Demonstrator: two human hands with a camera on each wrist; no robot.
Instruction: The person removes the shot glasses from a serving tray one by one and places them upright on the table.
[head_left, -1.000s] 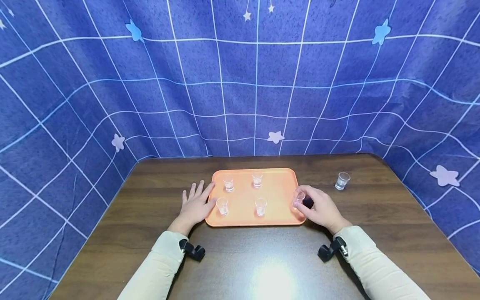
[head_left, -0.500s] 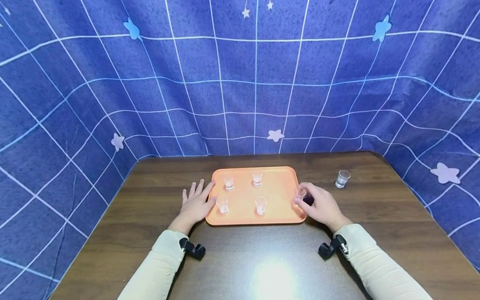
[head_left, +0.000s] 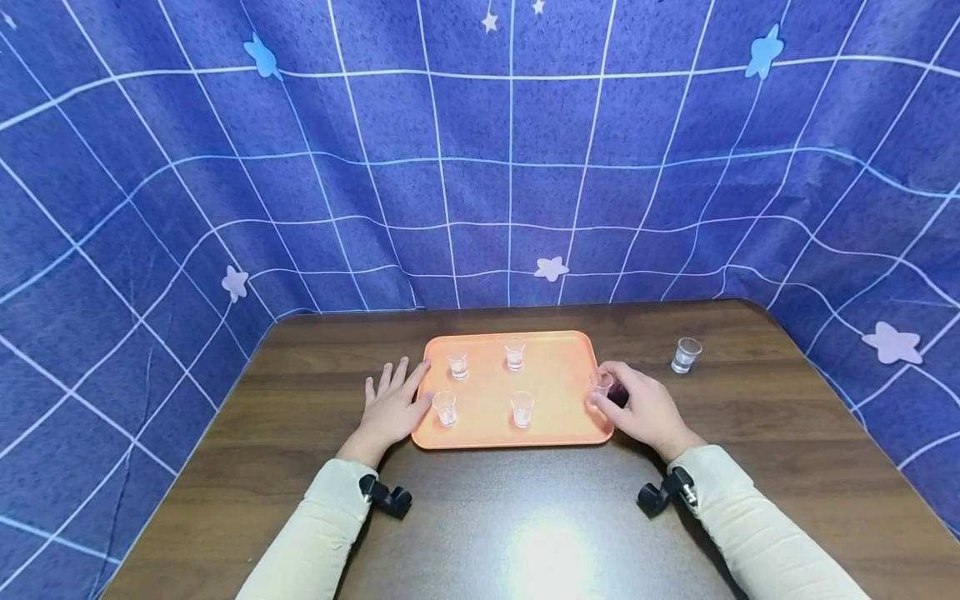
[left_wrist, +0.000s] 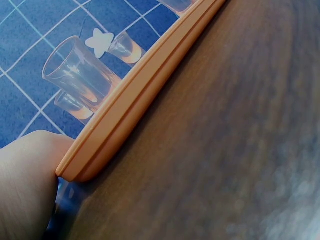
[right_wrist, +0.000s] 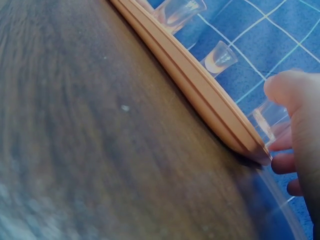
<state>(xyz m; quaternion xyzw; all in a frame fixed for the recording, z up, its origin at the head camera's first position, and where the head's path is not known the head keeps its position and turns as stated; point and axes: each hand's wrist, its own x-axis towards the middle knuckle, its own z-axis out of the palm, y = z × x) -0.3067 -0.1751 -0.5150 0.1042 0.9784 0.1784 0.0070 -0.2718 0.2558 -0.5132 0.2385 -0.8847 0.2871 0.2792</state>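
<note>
Several small clear shot glasses stand upright on an orange tray (head_left: 558, 429). My right hand (head_left: 647, 408) holds a shot glass (head_left: 602, 382) by its sides at the tray's right edge, thumb on the near side, fingers on the far side. In the right wrist view this shot glass (right_wrist: 265, 122) is partly hidden by the thumb and fingers. My left hand (head_left: 390, 412) lies with fingers spread, touching the tray's left edge. The nearest glass to it is the front-left shot glass (head_left: 445, 408). Two more glasses are the back-left (head_left: 457, 365) and front-right (head_left: 522, 409) ones.
One more shot glass (head_left: 686, 355) stands on the brown wooden table (head_left: 300, 500), right of the tray. At the back stands another glass (head_left: 514, 356) on the tray. A blue curtain (head_left: 480, 192) with white lines and stars surrounds the table's back and sides.
The shot glass at my right hand has shifted slightly back and to the right, and the hand with it. My left hand stays in place at the tray's edge.
</note>
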